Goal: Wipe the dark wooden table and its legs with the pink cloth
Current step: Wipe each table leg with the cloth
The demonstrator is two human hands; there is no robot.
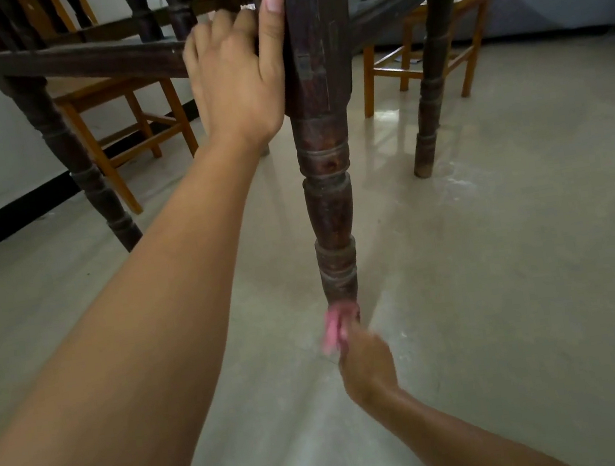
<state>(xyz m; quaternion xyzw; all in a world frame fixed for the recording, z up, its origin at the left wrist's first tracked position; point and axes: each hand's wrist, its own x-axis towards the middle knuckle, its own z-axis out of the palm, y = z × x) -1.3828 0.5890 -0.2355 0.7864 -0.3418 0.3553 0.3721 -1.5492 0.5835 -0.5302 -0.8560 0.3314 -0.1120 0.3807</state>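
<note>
The right hand (363, 363) held the cloth (333, 328) bunched against the foot of the leg (328, 198), its fingers blurred. The leg stood upright, so the next stroke likely ran upward. The left hand (237, 84) gripped the leg's square top.

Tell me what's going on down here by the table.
A person is wiping the near leg of the dark wooden table. The left hand grips the leg's square upper section, thumb up its front face. The right hand holds the pink cloth against the very bottom of the same leg, just above the floor. Cloth and hand are blurred, which suggests rubbing. The other legs and the orange wooden chairs behind are untouched.
</note>
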